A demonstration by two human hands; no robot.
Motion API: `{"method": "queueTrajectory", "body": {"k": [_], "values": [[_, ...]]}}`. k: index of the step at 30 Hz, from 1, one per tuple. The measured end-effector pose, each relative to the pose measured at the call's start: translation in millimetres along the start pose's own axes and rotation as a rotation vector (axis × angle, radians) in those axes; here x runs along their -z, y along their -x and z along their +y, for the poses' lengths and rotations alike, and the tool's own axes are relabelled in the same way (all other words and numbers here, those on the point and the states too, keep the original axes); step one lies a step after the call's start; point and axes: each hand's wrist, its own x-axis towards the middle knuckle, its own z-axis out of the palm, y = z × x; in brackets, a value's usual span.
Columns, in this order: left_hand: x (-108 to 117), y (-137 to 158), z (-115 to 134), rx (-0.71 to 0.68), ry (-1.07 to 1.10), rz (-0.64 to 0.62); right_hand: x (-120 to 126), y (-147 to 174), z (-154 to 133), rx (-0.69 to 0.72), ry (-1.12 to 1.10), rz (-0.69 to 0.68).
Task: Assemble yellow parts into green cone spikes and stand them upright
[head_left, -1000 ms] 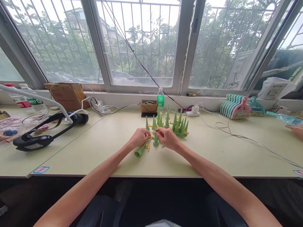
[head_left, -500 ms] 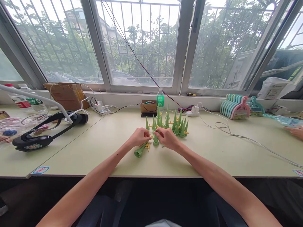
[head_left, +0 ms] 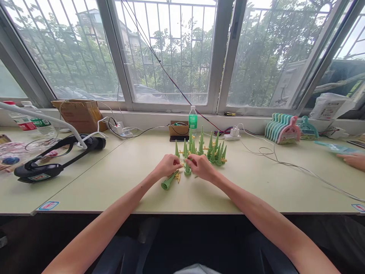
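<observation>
My right hand (head_left: 202, 166) pinches an upright green plastic spike (head_left: 187, 172), a tapered cone with its wide end down on the table. Just left of it, my left hand (head_left: 168, 166) is closed, fingertips close to the same spike; what it pinches, perhaps a small yellow piece, is too small to make out. Below the left hand lies another green spike (head_left: 167, 184) on its side, its hollow ribbed end facing me. Small yellow valve-like pieces (head_left: 178, 177) lie beside it. Behind my hands stand several more green spikes (head_left: 219, 155), some with yellow pieces attached.
A green-labelled bottle (head_left: 193, 120), a small brown box (head_left: 179, 129) and a dark phone (head_left: 179, 139) are at the back. A black headset (head_left: 57, 160) lies left. White cables (head_left: 273, 160) and hangers (head_left: 285, 129) are right. Another person's hand (head_left: 353, 160) is at the far right.
My hands hold almost the same position around the upright spike. At the far right, the other person's hand has come slightly further into view, and a dark flat object shows behind it.
</observation>
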Motion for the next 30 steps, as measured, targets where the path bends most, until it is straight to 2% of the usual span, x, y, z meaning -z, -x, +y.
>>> {"method": "queueTrajectory", "body": {"k": [6,15,25,30], "values": [[3,1,7,0.010,0.149,0.186,0,1,-2,-0.006,-0.060,0.034],[8,4,20,0.038,0.591,0.217,7,2,-15,0.063,-0.162,0.304],[11,9,28,-0.043,0.823,0.068,4,4,-13,0.130,-0.234,0.123],[12,10,29,-0.040,0.903,0.019,4,2,-12,0.132,-0.222,0.103]]}}
